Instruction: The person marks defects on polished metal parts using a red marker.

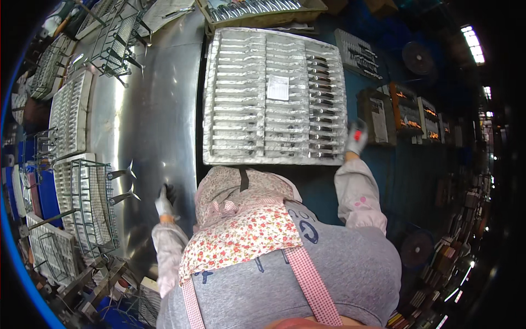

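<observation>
In front of me lies a large pale tray (261, 126) with rows of narrow slots in several columns. Slender, shiny metal pieces (321, 100), which look like cutlery handles, fill its right column. A white printed paper slip (278, 88) rests near the middle. My right hand (356, 138), in a light glove with a red patch, is beside the tray's lower right edge; its fingers are blurred. My left hand (164, 203), in a white glove with dark finger ends, is over the metal table (159, 109), away from the tray. Its finger pose is too small to make out.
Green wire baskets (96, 205) and a wire rack (118, 46) stand on the left, among more slotted trays (71, 112). A box of shiny cutlery (255, 10) sits beyond the tray. Smaller filled trays (359, 53) and a fan (418, 57) are at right.
</observation>
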Demonstrator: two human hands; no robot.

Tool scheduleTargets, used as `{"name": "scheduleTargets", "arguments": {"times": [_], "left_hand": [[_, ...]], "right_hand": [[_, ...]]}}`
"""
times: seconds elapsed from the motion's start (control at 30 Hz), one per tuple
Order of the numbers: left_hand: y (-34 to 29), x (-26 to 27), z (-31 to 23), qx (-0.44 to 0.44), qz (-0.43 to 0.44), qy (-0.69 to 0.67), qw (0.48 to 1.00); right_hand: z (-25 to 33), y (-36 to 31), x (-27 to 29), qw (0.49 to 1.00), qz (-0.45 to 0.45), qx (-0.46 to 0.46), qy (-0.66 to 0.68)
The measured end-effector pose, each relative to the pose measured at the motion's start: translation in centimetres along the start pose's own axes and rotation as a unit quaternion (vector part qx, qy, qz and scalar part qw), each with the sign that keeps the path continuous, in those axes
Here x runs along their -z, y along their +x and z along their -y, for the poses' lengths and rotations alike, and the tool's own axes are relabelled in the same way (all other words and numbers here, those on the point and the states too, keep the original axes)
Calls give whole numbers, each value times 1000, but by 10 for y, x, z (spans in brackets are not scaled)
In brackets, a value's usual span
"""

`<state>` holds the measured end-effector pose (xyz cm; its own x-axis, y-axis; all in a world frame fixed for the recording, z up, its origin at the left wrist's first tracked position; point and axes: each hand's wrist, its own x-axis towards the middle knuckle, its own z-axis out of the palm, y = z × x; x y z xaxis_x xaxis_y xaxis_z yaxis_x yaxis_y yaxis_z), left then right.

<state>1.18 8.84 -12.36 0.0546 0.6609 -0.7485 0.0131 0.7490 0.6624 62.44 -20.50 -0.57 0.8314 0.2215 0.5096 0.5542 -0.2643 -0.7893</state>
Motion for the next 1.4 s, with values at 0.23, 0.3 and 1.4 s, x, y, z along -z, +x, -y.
{"name": "scheduleTargets", "arguments": {"times": [0.23, 0.3, 1.4], "left_hand": [[7, -106, -33, -2, 30, 31, 999], [-1, -138, -32, 39, 21, 47, 998], [-34, -247, 87, 132, 34, -205, 969]], "right_hand": [[-40, 33, 40, 906, 9, -422, -30], [-51, 38, 33, 880, 68, -469, 22], [-87, 130, -59, 853, 350, -375, 101]]}}
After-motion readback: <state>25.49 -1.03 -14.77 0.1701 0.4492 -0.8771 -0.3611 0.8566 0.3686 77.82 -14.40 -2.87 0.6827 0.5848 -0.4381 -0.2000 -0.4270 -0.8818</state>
